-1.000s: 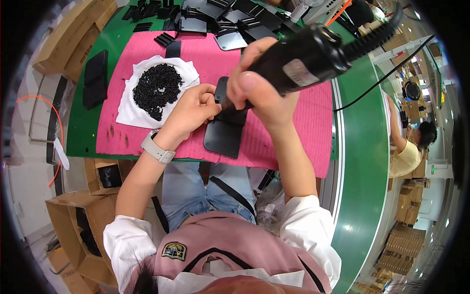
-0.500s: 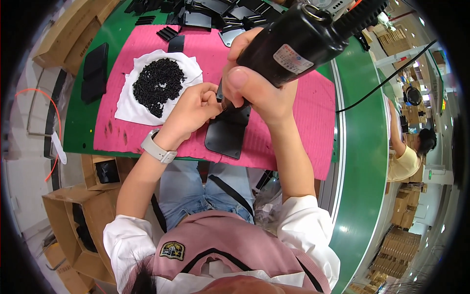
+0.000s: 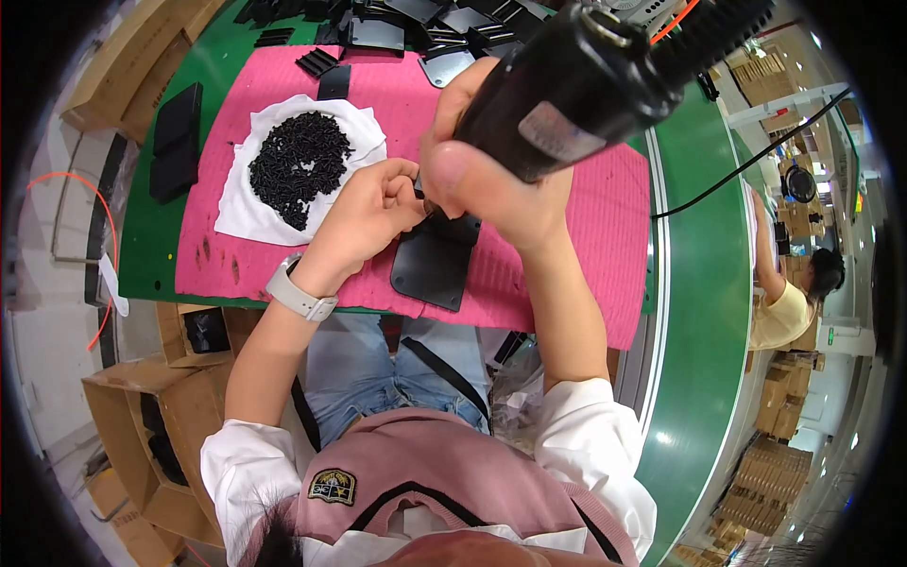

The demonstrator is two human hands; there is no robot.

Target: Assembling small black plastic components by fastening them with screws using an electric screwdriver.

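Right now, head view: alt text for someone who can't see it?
A person's right grip holds a black cylindrical tool over a black plate on a pink mat, the left grip close by. Left of them, small black pieces are heaped on a white cloth; more black parts lie beyond the mat.

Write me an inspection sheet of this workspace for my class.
Surface: pink mat on a green table.
Things: black handheld tool; flat black part on the mat; small black pieces on white cloth.
Clutter: black parts piled at the far end.
Hands: right hand grips the tool; left hand curls by the flat part, any hold hidden.
Cables: ribbed black cord at the tool, thin black cable at right, orange cord at left.
Surroundings: cardboard boxes, another person at right.
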